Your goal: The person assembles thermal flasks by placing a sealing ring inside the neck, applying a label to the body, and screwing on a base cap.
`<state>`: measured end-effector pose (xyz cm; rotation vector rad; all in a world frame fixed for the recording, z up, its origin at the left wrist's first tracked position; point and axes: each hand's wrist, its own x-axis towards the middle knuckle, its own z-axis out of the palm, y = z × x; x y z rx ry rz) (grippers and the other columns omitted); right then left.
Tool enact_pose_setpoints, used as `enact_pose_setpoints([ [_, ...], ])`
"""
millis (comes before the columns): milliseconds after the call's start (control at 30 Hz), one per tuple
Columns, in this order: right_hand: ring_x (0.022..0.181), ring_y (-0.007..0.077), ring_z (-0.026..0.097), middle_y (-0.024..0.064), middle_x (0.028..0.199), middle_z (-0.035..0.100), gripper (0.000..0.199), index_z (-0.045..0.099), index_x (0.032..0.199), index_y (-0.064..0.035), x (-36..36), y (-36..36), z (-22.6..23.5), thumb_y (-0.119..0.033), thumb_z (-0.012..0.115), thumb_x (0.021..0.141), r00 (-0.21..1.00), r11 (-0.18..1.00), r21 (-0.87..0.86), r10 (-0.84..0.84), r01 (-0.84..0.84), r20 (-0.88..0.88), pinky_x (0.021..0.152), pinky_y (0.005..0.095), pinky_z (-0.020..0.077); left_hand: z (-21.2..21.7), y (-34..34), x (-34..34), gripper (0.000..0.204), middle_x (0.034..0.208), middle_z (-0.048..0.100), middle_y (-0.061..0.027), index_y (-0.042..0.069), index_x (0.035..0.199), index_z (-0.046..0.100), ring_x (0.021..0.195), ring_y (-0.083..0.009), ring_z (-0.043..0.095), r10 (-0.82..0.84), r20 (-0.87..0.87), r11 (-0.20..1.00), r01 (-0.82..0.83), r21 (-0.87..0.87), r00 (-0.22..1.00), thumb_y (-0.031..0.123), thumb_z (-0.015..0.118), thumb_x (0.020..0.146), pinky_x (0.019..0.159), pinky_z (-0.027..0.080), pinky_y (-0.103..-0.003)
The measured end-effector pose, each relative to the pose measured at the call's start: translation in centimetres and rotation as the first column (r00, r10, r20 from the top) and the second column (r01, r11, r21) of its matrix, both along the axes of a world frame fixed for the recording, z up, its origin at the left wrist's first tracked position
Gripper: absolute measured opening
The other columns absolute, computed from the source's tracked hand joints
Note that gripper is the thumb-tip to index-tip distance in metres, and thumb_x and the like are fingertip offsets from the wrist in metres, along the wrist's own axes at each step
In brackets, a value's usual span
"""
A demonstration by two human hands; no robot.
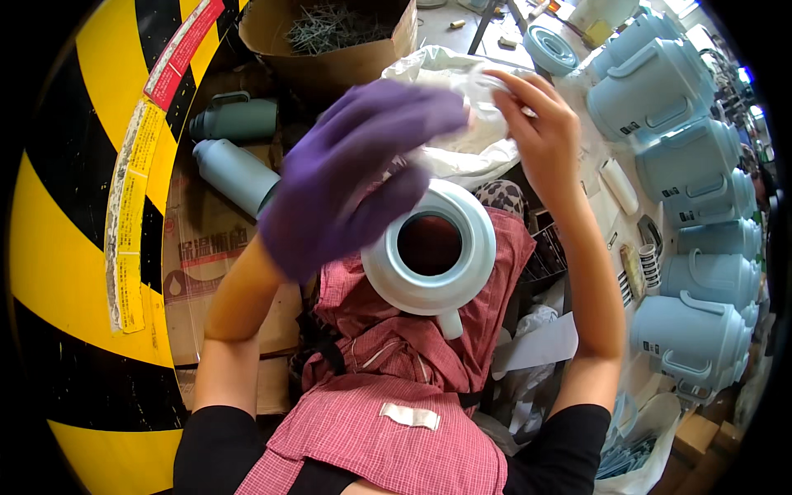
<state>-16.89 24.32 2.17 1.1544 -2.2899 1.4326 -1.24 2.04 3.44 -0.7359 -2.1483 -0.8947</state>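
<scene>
On my lap stands a light blue jug body [371, 264], its round mouth facing up and dark inside, with a handle at its near side. My left hand [346, 173], in a purple glove, is raised over the jug's left edge. Its fingers stretch to the right and the thumb stands apart; motion smears the fingertips. Farther right, my bare right hand [540, 124] pinches a translucent ring-like piece [483, 87] between thumb and fingers. This piece is blurred, over an open white plastic bag [470, 165]. Whether the left fingertips touch it, I cannot tell.
Several light blue jugs [685, 338] line the table at the right. A cardboard box of screws [338, 29] is at the far left. Two bottles, one green [239, 120] and one pale blue [235, 173], lie on cardboard beside a yellow-black striped panel [66, 247].
</scene>
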Motion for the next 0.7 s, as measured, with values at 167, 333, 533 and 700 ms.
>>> enact_pose_setpoints([
  [167, 0.06, 0.0085, 0.062, 0.0039, 0.075, 0.069, 0.031, 0.07, 0.121, 0.0039, -8.1, -3.1, -7.2, -0.013, 0.065, 0.096, 0.856, 0.962, 0.18, -0.267, 0.206, 0.442, 0.052, 0.0252, 0.0521, -4.7, -0.6, -8.5, 0.045, 0.123, 0.069, -0.0111, 0.005, 0.135, 0.06, 0.109, -0.0211, 0.066, 0.086, 0.15, 0.974, -0.114, 0.193, 0.985, 0.001, 0.066, 0.091, 0.095, 0.053, -0.034],
  [333, 0.057, 0.0079, 0.061, 0.0049, 0.074, 0.07, 0.022, 0.074, 0.11, 0.0054, -8.8, -3.6, -10.3, -0.009, 0.067, 0.095, 0.849, 0.99, -0.143, 0.07, 0.007, 0.523, 0.051, 0.0238, 0.0506, -8.0, -0.6, -14.6, 0.039, 0.095, 0.069, -0.0074, 0.024, 0.126, 0.063, 0.085, -0.0287, 0.068, 0.387, 0.029, 0.841, -0.34, -0.421, 0.922, 0.02, 0.07, 0.088, 0.073, 0.057, -0.042],
  [533, 0.06, 0.0098, 0.062, 0.0054, 0.079, 0.069, 0.019, 0.074, 0.107, 0.0049, -10.2, -2.2, -11.0, -0.008, 0.065, 0.097, 0.622, 0.846, -0.258, -0.107, 0.467, 0.776, 0.055, 0.0245, 0.0539, -12.3, -0.4, -19.8, 0.026, 0.091, 0.071, -0.01, 0.014, 0.109, 0.064, 0.089, -0.0312, 0.07, 0.324, 0.269, 0.921, -0.237, -0.31, 0.907, 0.021, 0.073, 0.086, 0.075, 0.056, -0.044],
  [700, 0.067, 0.0081, 0.062, 0.0043, 0.085, 0.069, 0.023, 0.073, 0.113, 0.0038, -8.5, 0.4, -9.1, -0.012, 0.065, 0.099, 0.72, 0.901, -0.336, 0.039, 0.275, 0.692, 0.06, 0.0224, 0.0531, -9.8, -1.5, -21.0, 0.08, 0.115, 0.071, -0.0195, 0.023, 0.16, 0.03, 0.097, -0.034, 0.071, 0.336, 0.715, 0.939, -0.154, -0.309, 0.613, 0.009, 0.068, 0.091, 0.09, 0.055, -0.043],
])
